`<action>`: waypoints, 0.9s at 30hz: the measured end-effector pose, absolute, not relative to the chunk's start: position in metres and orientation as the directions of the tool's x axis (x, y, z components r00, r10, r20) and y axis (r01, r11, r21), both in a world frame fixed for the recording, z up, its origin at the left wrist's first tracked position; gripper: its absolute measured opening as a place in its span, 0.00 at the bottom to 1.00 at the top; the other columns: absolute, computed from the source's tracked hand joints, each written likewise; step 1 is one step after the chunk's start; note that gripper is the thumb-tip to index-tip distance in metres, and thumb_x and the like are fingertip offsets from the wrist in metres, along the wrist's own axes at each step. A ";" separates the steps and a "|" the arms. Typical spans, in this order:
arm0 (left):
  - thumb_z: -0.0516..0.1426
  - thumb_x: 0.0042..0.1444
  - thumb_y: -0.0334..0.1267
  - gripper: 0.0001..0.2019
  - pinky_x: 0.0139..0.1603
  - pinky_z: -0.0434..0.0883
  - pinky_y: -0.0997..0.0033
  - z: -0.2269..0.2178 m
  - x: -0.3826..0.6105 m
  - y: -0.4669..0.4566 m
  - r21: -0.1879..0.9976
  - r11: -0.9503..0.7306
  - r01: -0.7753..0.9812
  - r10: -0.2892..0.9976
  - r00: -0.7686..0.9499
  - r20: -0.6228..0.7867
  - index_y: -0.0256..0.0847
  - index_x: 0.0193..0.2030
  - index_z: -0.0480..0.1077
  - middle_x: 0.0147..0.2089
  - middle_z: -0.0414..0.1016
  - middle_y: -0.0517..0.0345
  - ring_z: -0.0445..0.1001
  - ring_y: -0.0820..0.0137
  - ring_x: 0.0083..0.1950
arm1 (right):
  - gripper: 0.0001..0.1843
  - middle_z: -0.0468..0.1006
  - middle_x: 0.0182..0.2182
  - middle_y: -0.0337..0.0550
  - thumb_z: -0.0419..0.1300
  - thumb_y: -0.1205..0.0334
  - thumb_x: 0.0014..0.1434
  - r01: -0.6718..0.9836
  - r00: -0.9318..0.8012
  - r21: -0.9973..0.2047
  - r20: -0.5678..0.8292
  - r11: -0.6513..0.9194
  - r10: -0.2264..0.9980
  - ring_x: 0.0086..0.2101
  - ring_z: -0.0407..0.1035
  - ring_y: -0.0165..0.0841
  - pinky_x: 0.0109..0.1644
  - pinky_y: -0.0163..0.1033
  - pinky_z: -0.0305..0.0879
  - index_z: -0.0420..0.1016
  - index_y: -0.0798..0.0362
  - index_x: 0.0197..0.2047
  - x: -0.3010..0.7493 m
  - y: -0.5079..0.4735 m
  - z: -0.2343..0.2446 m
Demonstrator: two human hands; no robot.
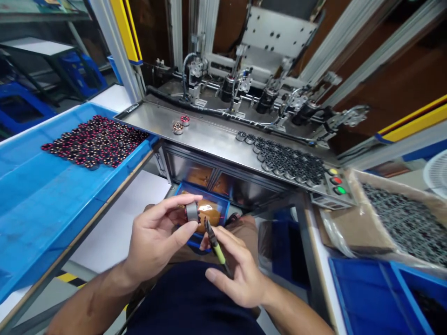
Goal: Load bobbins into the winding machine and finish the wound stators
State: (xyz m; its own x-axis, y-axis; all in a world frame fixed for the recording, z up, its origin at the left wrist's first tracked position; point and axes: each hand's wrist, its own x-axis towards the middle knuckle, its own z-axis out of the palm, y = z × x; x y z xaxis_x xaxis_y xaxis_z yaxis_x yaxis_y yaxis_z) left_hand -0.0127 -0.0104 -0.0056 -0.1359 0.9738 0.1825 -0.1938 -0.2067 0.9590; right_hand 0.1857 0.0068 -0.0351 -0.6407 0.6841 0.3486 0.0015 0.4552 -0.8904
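Ahead of us a metal ledge (213, 134) is running along the foot of a machine (279, 32). We are pinching a round grey-banded part (192, 211) between the fingers and thumb of our left hand (155, 235), while our right hand (239, 267) is loosely holding cutters (219, 251), their tip just beside the part. Both are hanging in the air near the blue bin (218, 199), short of the ledge's front edge. With so light a pinch, we are probably risking a drop; a straying tip could be scratching the part or our thumb. Two wound parts (178, 128) are sitting towards the ledge's left end, one near the front edge, easily knocked. Black rings (289, 160) are crowding its right end, so its middle is leaving us more room.
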 end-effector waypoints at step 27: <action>0.59 0.57 0.24 0.14 0.54 0.76 0.70 -0.009 -0.014 -0.010 0.916 -0.383 -0.117 0.918 -0.156 0.364 0.42 0.49 0.74 0.53 0.78 0.51 0.76 0.66 0.55 | 0.37 0.71 0.38 0.45 0.56 0.75 0.52 0.081 -0.620 -0.874 0.333 0.480 0.711 0.38 0.68 0.35 0.44 0.42 0.70 0.59 0.50 0.65 0.188 0.005 -0.029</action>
